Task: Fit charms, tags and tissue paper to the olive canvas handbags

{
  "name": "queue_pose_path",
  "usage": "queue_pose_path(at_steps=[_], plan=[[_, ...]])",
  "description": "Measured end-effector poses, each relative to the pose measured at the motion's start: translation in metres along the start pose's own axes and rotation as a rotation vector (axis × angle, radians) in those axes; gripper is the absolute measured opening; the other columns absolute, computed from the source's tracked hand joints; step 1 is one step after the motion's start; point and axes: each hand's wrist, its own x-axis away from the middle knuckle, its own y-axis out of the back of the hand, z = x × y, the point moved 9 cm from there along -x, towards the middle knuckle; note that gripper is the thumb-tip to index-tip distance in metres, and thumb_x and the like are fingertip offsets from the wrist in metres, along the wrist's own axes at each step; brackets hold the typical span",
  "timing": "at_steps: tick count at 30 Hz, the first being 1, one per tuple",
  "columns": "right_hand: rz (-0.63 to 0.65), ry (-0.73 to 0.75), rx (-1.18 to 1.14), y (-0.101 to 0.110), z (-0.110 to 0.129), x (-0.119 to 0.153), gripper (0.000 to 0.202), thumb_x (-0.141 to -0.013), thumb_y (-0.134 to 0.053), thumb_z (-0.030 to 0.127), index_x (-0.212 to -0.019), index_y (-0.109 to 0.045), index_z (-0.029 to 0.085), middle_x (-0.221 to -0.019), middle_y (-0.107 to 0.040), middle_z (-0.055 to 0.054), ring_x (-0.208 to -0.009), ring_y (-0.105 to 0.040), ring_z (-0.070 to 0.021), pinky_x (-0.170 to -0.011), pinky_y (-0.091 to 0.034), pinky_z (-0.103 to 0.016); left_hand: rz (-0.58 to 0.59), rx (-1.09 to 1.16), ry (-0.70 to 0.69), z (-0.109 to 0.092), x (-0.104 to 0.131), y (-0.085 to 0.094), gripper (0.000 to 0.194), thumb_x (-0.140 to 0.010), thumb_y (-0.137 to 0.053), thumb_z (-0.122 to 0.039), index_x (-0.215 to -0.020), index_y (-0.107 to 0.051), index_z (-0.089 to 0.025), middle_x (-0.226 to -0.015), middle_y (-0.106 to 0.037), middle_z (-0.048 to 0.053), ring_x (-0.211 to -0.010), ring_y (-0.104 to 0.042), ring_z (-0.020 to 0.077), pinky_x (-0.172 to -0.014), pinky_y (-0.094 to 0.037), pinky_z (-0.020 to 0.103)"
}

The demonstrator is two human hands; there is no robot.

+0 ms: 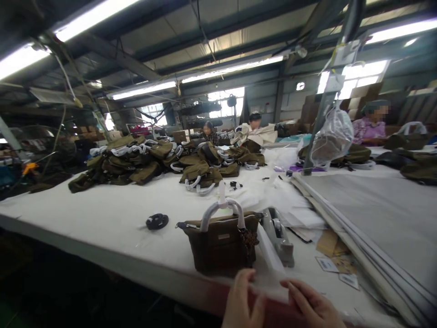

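Note:
An olive-brown handbag point(221, 246) stands upright on the white table point(112, 228), its two handles wrapped in white and a dark ornament hanging at its right side. My left hand point(243, 300) is low in front of the bag, near the table's edge, fingers bent. To its right, my right hand point(309, 303) has its thumb and fingers pinched at the end of a thin white sheet point(269, 255). This sheet runs beside the bag's right side. Whether the left fingers touch it is blurred.
A grey tape dispenser point(280, 241) is right of the bag, with tags point(337, 266) beyond. A black roll point(157, 221) lies left. Many olive bags point(136, 164) are piled behind. A metal post point(319, 123) rises at right. Several people sit farther back.

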Motion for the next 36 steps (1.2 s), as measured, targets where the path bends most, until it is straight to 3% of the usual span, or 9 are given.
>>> queue_pose_path(at_steps=[3, 6, 9, 13, 20, 25, 30, 32, 36], plan=[[0.029, 0.235, 0.226, -0.006, 0.033, -0.039, 0.041, -0.077, -0.057, 0.063, -0.078, -0.075, 0.026, -0.099, -0.072, -0.009, -0.099, -0.065, -0.0277, -0.093, -0.051, -0.039, -0.212, 0.163, 0.033, -0.018, -0.043, 0.04, 0.053, -0.093, -0.044, -0.04, -0.134, -0.047, -0.006, -0.134, -0.054, 0.023, -0.122, -0.055, 0.0259, -0.105, -0.044, 0.035], [0.051, 0.366, 0.518, -0.036, 0.063, -0.073, 0.036, -0.084, -0.051, 0.049, -0.077, -0.075, 0.025, -0.127, -0.063, -0.009, -0.12, -0.054, -0.0309, -0.107, -0.039, -0.046, -0.215, 0.301, 0.135, -0.025, -0.078, 0.045, 0.048, -0.09, -0.048, -0.03, -0.129, -0.047, -0.002, -0.129, -0.057, 0.026, -0.118, -0.059, 0.0252, -0.102, -0.045, 0.032], [0.104, 0.372, 0.829, -0.073, 0.073, -0.092, 0.03, -0.088, -0.05, 0.034, -0.08, -0.077, 0.023, -0.123, -0.065, -0.01, -0.121, -0.052, -0.0314, -0.106, -0.038, -0.045, -0.174, 0.375, 0.161, -0.027, -0.092, 0.039, 0.043, -0.088, -0.049, -0.024, -0.125, -0.048, 0.0, -0.124, -0.061, 0.026, -0.112, -0.062, 0.0246, -0.099, -0.046, 0.03], [0.167, 0.377, 0.905, -0.1, 0.071, -0.088, 0.031, -0.09, -0.048, 0.026, -0.079, -0.077, 0.022, -0.092, -0.071, -0.009, -0.097, -0.06, -0.0292, -0.089, -0.044, -0.041, -0.18, 0.396, 0.178, -0.015, -0.093, 0.038, 0.041, -0.088, -0.049, -0.019, -0.124, -0.049, 0.0, -0.124, -0.062, 0.024, -0.114, -0.062, 0.0232, -0.099, -0.046, 0.028], [0.257, 0.379, 0.598, -0.099, 0.062, -0.059, 0.032, -0.088, -0.048, 0.031, -0.077, -0.075, 0.02, -0.089, -0.071, -0.009, -0.095, -0.06, -0.0264, -0.088, -0.043, -0.037, -0.184, 0.256, 0.219, 0.0, -0.093, 0.049, 0.033, -0.084, -0.059, -0.029, -0.109, -0.063, -0.007, -0.109, -0.072, 0.016, -0.101, -0.066, 0.0242, -0.089, -0.049, 0.03], [0.474, 0.18, 0.319, -0.105, 0.046, -0.029, 0.036, -0.084, -0.05, 0.045, -0.073, -0.072, 0.019, -0.085, -0.072, -0.008, -0.088, -0.064, -0.0254, -0.086, -0.046, -0.036, -0.01, 0.247, 0.207, -0.004, -0.08, 0.041, 0.031, -0.075, -0.069, -0.038, -0.085, -0.071, -0.008, -0.082, -0.073, 0.011, -0.074, -0.064, 0.0212, -0.067, -0.048, 0.029], [0.309, 0.388, 0.449, -0.074, 0.077, -0.008, 0.038, -0.09, -0.045, 0.046, -0.071, -0.067, 0.022, -0.108, -0.071, -0.009, -0.113, -0.056, -0.0286, -0.101, -0.039, -0.042, 0.092, 0.34, 0.159, -0.01, -0.069, 0.046, 0.029, -0.072, -0.068, -0.037, -0.08, -0.072, -0.009, -0.069, -0.066, 0.003, -0.063, -0.056, 0.014, -0.058, -0.042, 0.024], [0.267, 0.388, 0.492, -0.061, 0.083, -0.009, 0.04, -0.093, -0.038, 0.047, -0.078, -0.065, 0.022, -0.102, -0.071, -0.01, -0.102, -0.061, -0.026, -0.092, -0.045, -0.039, 0.1, 0.331, 0.168, -0.008, -0.069, 0.051, 0.028, -0.071, -0.07, -0.035, -0.081, -0.072, -0.01, -0.068, -0.065, 0.002, -0.063, -0.055, 0.0133, -0.059, -0.042, 0.024], [0.405, 0.29, 0.576, -0.068, 0.075, -0.012, 0.044, -0.095, -0.031, 0.045, -0.098, -0.068, 0.02, -0.085, -0.071, -0.008, -0.075, -0.065, -0.0217, -0.073, -0.048, -0.034, 0.085, 0.333, 0.182, -0.008, -0.07, 0.06, 0.028, -0.069, -0.071, -0.036, -0.082, -0.072, -0.01, -0.067, -0.063, 0.001, -0.061, -0.054, 0.0125, -0.058, -0.041, 0.023]])
